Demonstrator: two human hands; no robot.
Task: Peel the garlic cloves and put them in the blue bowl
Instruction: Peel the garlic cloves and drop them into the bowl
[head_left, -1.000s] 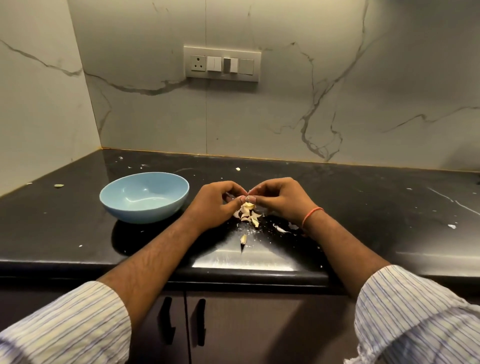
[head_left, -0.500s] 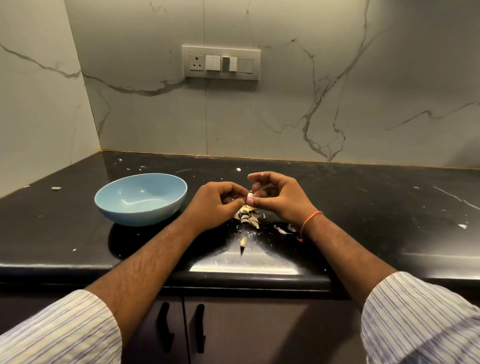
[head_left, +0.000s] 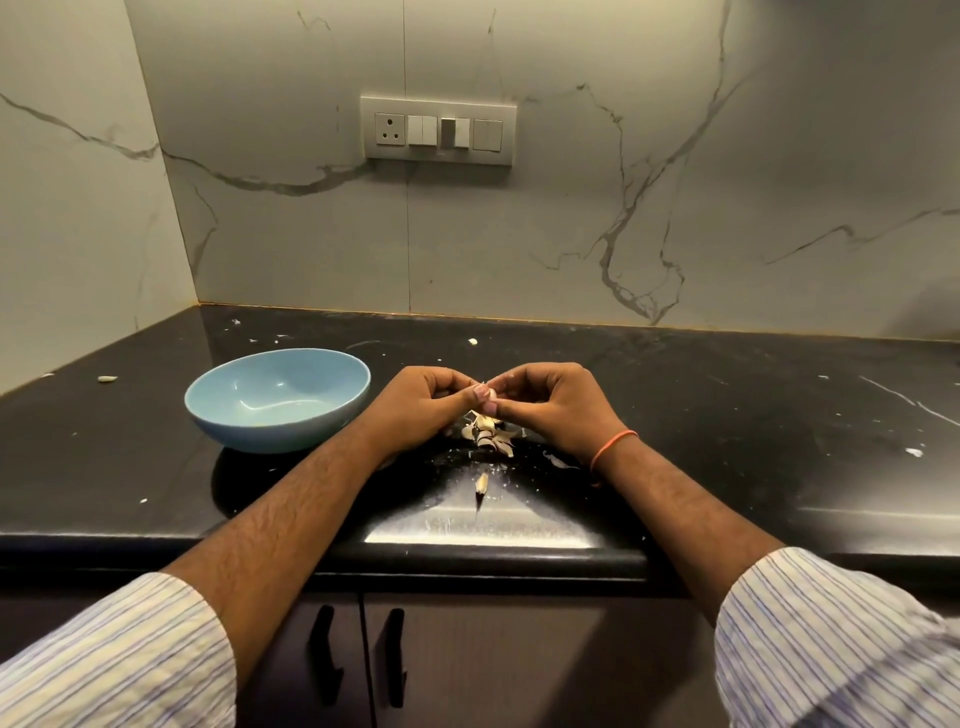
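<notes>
I am watching a clove (head_left: 487, 391) being pinched between the fingertips of both hands, mostly hidden by them. The left hand (head_left: 423, 405) and right hand (head_left: 553, 405) are meeting thumb to thumb, fingers curling tight around it, above the counter (head_left: 727, 415). Directly under the fingertips, peels (head_left: 485, 434) are lying in a small heap; one more scrap (head_left: 481, 483) is sitting nearer to me. Left of the left knuckles, just beside them, the bowl (head_left: 278, 400) is standing. An orange band (head_left: 613, 447) is circling the right wrist.
</notes>
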